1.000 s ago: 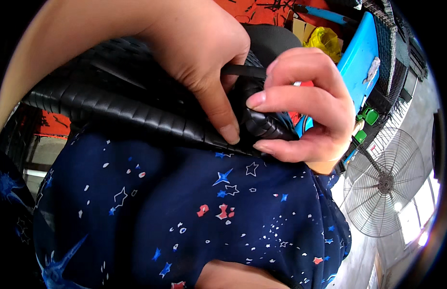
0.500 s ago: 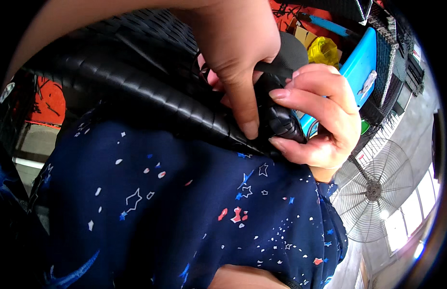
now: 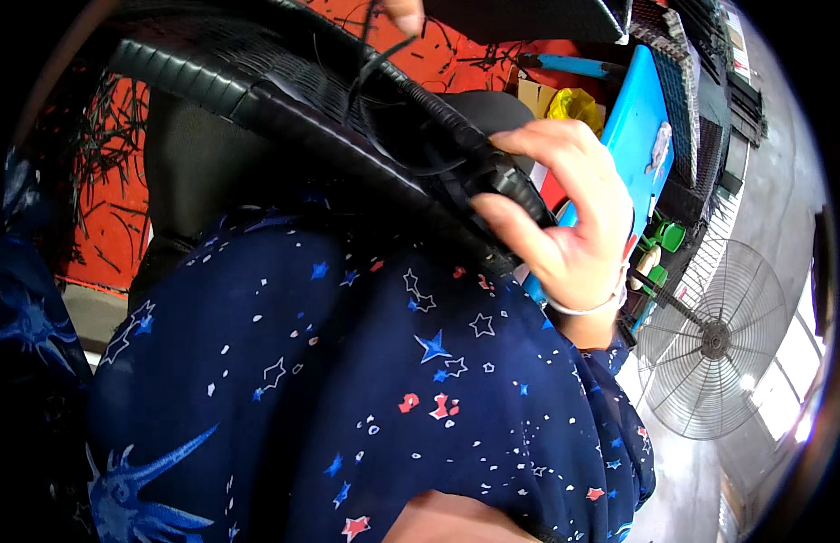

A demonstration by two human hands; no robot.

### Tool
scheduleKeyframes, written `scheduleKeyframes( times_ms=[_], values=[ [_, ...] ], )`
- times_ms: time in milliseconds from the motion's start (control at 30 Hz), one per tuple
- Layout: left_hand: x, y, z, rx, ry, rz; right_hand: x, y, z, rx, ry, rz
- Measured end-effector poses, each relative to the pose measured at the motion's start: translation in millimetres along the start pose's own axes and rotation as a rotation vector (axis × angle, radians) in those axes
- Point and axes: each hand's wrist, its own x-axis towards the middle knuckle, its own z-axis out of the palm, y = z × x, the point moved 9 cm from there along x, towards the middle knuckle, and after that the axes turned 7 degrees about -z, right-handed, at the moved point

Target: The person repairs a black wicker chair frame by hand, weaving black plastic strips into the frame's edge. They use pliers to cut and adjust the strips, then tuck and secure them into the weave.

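Note:
A black woven rattan-like piece with wrapped edges (image 3: 325, 127) lies slanting across my lap. My right hand (image 3: 574, 213) grips its right end, thumb on the near side and fingers over the far side. Only the fingertips of my left hand (image 3: 405, 14) show, at the top edge. A thin black strip (image 3: 370, 136) rises to them in a loose loop from the woven piece, near my right hand. The rest of the left hand is cut off.
Black offcuts (image 3: 108, 172) litter the red surface (image 3: 112, 244) beyond my lap. A bright blue panel (image 3: 633, 118), a yellow plastic bag (image 3: 574, 107) and green items (image 3: 664, 237) sit past my right hand. A large caged fan (image 3: 714, 339) stands at the right.
My left hand has risen from the woven piece, where its finger pressed down, to the top edge. The strip now hangs looped in the air. My right hand keeps its grip, shifted slightly left.

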Motion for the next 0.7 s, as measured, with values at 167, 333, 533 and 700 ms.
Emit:
scheduleKeyframes(
  times_ms=[167, 333, 533, 700],
  values=[
    [-46, -2, 2, 0.056, 0.227, -0.163, 10, -8, 14, -0.146, 0.145, 0.091],
    [-80, -1, 3, 0.024, 0.655, -0.153, 13, -15, 21, -0.082, 0.155, 0.203],
    [-127, 18, 34, -0.034, 1.115, -0.034, -3, -15, 18, -0.13, 0.141, 0.24],
    [-150, 24, 66, -0.1, 1.301, 0.032, 2, -34, 8, -0.307, 0.064, 0.254]
  ],
)
